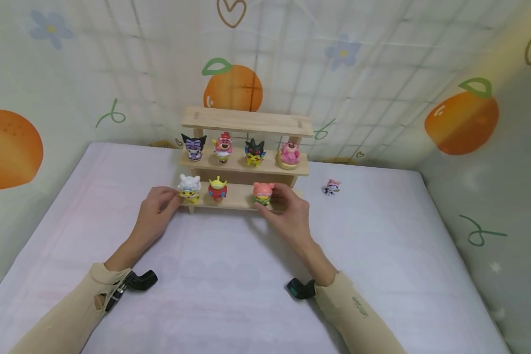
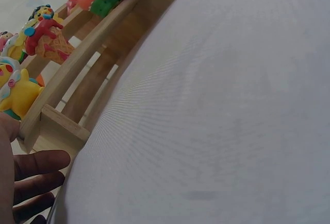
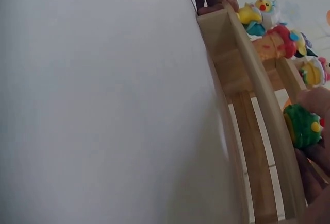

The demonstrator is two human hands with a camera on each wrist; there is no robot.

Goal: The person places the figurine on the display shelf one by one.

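Beige sleeves come in at the bottom of the head view, each wrist carrying a small black camera, over a pale lilac tabletop. Both hands reach to the lowest tier of a three-tier wooden shelf that stands at the far side of the table. The left hand is at the left end of that tier with its fingers curled against the white-hatted yellow figure, thumb and fingertips pinching it; the left wrist view shows the lower fingers lying loose beside the shelf's wooden foot. The right hand has its fingers closed round the pink-headed figure, which stands on the right part of the same tier; the right wrist view shows its green base held between the fingertips at the board's edge.

Between the two held figures on the bottom tier stands a green-headed figure in red. The middle tier holds four: a purple and black figure, a pink bear figure, a black and yellow figure and a pink round figure. The top board carries nothing. A small purple figure sits on the table to the right of the shelf, apart from it
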